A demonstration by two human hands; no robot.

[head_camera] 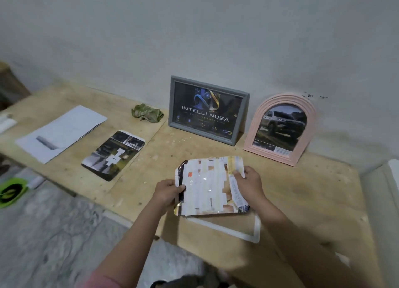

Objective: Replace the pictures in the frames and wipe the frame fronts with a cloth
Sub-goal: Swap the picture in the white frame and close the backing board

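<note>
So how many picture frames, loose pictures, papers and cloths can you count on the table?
Frames: 3 – grey frame, pink arched frame, white frame lying flat
Loose pictures: 2 – dark picture, and the held picture in the left hand and right hand
White papers: 1 stack
Cloths: 1 green cloth
Total: 7

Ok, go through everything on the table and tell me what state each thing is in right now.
Grey frame: upright against the wall, picture inside.
Pink arched frame: leaning on the wall, car picture inside.
White frame: flat on the table, under the held picture.
Held picture: gripped by left hand and right hand.
Loose picture: lying flat.
Cloth: crumpled, untouched.
White paper: lying flat.
</note>
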